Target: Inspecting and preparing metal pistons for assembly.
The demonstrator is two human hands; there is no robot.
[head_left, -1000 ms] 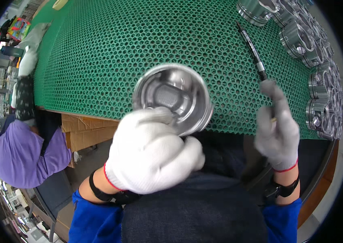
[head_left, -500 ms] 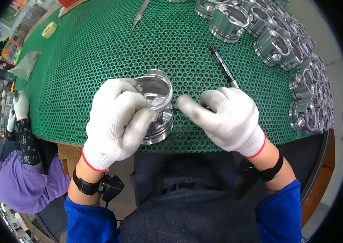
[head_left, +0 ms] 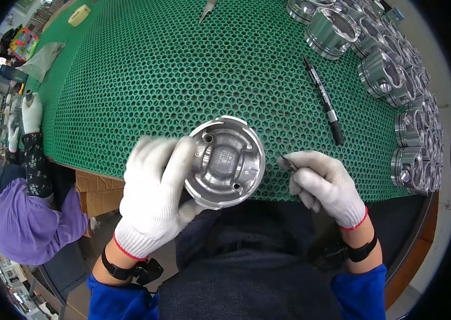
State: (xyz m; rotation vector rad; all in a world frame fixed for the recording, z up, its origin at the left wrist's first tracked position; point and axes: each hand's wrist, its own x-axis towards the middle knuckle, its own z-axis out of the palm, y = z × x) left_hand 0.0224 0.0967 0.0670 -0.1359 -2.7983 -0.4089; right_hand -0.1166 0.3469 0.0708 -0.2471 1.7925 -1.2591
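Note:
My left hand [head_left: 153, 194], in a white knit glove, holds a silver metal piston [head_left: 224, 165] by its left side. The fingers lie at its upper left rim, partly smeared by motion, and the thumb is by its lower left edge. The piston's hollow inside is turned up toward me, showing ribs and small holes. To its right, apart from it, my gloved right hand [head_left: 325, 186] is closed in a pinch on a small thin dark tool [head_left: 288, 162]. Only the tool's tip end shows; its kind I cannot make out.
A green honeycomb mat [head_left: 145, 85] covers the table. A black marker [head_left: 321, 96] lies beyond my right hand. Several pistons [head_left: 380, 74] crowd the right side. Farther off are a pointed metal blade [head_left: 207, 10], a tape roll [head_left: 79, 16] and a plastic bag [head_left: 43, 63]. A co-worker in purple [head_left: 39, 226] sits left.
The piston has turned from upright to hollow side facing me and moved right. My right hand has drawn away to the right and lower, and the dark tool now shows in its pinch.

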